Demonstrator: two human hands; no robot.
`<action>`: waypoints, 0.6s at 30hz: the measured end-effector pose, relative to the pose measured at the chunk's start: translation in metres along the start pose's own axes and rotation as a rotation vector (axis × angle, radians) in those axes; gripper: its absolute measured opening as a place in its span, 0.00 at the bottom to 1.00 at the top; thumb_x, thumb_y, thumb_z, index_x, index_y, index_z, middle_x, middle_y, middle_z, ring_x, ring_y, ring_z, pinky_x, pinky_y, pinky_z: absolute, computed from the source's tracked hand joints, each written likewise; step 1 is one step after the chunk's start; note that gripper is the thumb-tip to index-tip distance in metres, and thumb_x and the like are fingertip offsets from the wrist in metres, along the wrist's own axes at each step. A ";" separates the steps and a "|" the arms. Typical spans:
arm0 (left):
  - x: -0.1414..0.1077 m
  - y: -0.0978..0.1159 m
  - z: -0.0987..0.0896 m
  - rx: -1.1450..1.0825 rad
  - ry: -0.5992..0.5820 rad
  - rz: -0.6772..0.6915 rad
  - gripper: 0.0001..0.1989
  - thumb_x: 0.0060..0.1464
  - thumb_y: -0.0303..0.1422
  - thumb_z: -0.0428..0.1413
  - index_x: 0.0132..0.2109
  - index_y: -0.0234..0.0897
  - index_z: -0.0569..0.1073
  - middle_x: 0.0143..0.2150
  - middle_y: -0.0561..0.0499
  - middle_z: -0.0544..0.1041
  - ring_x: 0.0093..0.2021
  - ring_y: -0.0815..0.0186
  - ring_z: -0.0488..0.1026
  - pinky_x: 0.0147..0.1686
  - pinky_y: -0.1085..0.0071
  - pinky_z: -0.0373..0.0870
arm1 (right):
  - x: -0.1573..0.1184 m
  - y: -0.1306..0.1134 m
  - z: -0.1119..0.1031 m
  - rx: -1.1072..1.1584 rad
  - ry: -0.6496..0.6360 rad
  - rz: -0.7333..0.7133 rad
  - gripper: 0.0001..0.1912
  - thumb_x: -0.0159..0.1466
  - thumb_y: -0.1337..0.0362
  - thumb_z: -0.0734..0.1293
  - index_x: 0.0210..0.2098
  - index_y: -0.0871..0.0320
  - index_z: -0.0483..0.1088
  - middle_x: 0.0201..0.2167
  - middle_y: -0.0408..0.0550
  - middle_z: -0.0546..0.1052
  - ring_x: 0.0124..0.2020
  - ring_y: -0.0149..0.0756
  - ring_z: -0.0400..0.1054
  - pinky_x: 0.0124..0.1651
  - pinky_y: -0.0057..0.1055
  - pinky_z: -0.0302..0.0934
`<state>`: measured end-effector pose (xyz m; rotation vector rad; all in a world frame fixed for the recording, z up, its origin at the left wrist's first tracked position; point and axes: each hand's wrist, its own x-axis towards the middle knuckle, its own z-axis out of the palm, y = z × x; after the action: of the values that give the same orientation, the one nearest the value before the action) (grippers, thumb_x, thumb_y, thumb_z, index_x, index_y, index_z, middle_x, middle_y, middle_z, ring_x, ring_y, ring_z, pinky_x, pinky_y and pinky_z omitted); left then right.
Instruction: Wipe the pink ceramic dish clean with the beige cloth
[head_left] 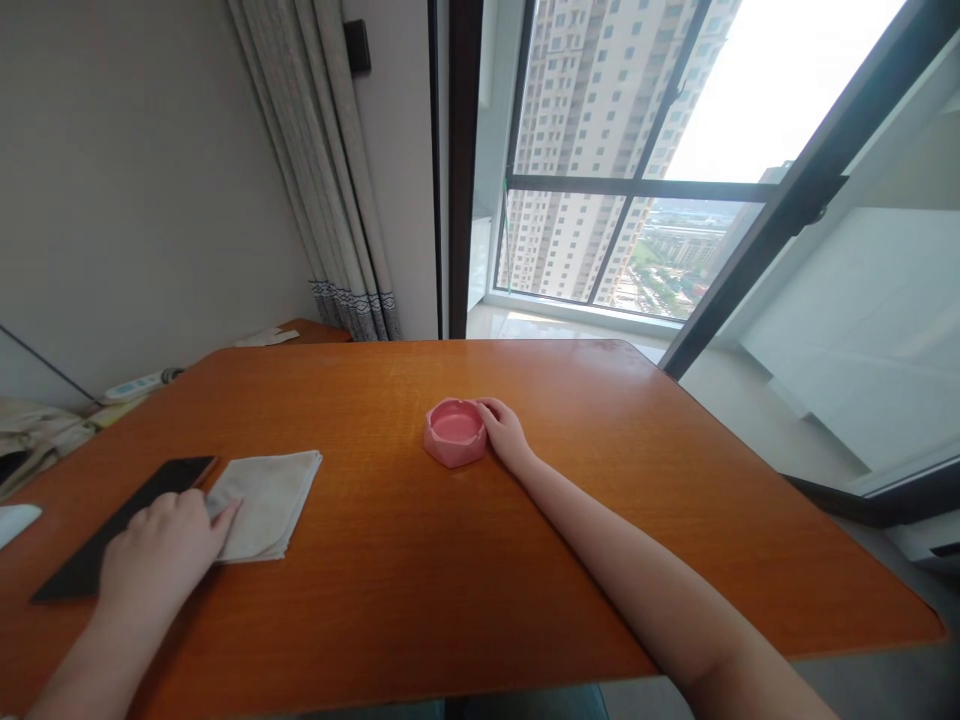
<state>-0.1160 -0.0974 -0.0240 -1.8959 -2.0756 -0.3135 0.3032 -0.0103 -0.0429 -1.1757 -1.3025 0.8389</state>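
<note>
- Our right hand (510, 435) is out at the middle of the wooden table (420, 590), narrow, its fingers closed on the right side of the rim of the pink faceted ashtray (455, 440); the fingers behind the rim are hidden.
- The ashtray stands upright on the tabletop, near its centre and well apart from the folded cloth (274, 500) to its left. As we judge it, contact and hold are done; we see no gap beneath the ashtray to suggest a lift, and letting go is not yet done.
- Our left hand (161, 540) lies at the left edge of the cloth, partly over the black tablet-like slab (169, 480), with the thumb on the cloth. The other fingers are bent and partly hidden, so we cannot tell whether they pinch anything.
- The cloth lies flat, its layers stacked into a small pad, so we judge its folding complete; it is apart from the ashtray.
- Farther left, a white power strip (139, 387) and the tip of a white object (16, 522) lie well away from both the cloth and the ashtray.
</note>
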 end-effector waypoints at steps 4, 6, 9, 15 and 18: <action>0.005 0.015 -0.003 -0.007 -0.122 -0.061 0.20 0.47 0.53 0.45 0.23 0.41 0.55 0.22 0.49 0.62 0.27 0.51 0.68 0.28 0.57 0.63 | 0.000 0.004 -0.001 -0.013 -0.008 -0.016 0.15 0.59 0.54 0.61 0.36 0.58 0.73 0.38 0.49 0.77 0.43 0.40 0.69 0.50 0.36 0.60; 0.008 0.030 -0.006 -0.108 -0.192 -0.046 0.18 0.48 0.51 0.46 0.26 0.41 0.56 0.22 0.51 0.63 0.27 0.55 0.68 0.28 0.63 0.62 | -0.001 -0.001 -0.003 -0.046 0.068 -0.085 0.16 0.60 0.55 0.60 0.39 0.58 0.71 0.41 0.51 0.75 0.46 0.40 0.67 0.52 0.38 0.59; 0.011 0.066 -0.024 -0.379 -0.286 0.082 0.15 0.49 0.47 0.49 0.30 0.41 0.57 0.25 0.54 0.66 0.26 0.62 0.67 0.27 0.69 0.59 | -0.009 -0.023 -0.006 -0.116 0.171 -0.288 0.15 0.60 0.58 0.62 0.44 0.57 0.69 0.48 0.52 0.71 0.53 0.40 0.62 0.59 0.40 0.53; 0.025 0.140 -0.084 -0.773 -0.493 0.440 0.17 0.46 0.46 0.56 0.34 0.40 0.60 0.29 0.56 0.66 0.29 0.67 0.65 0.29 0.74 0.62 | -0.034 -0.083 0.008 0.139 -0.612 -0.074 0.39 0.53 0.56 0.71 0.61 0.52 0.55 0.47 0.48 0.73 0.50 0.39 0.67 0.53 0.37 0.60; 0.043 0.169 -0.091 -0.942 -0.458 0.504 0.17 0.45 0.43 0.58 0.37 0.40 0.62 0.31 0.56 0.66 0.31 0.67 0.65 0.32 0.73 0.64 | -0.039 -0.094 0.012 0.166 -0.908 0.131 0.28 0.51 0.59 0.71 0.51 0.55 0.68 0.42 0.45 0.76 0.46 0.40 0.70 0.49 0.37 0.63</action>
<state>0.0559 -0.0743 0.0685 -3.2067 -1.6959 -0.9148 0.2723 -0.0686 0.0359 -0.7515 -1.8263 1.6556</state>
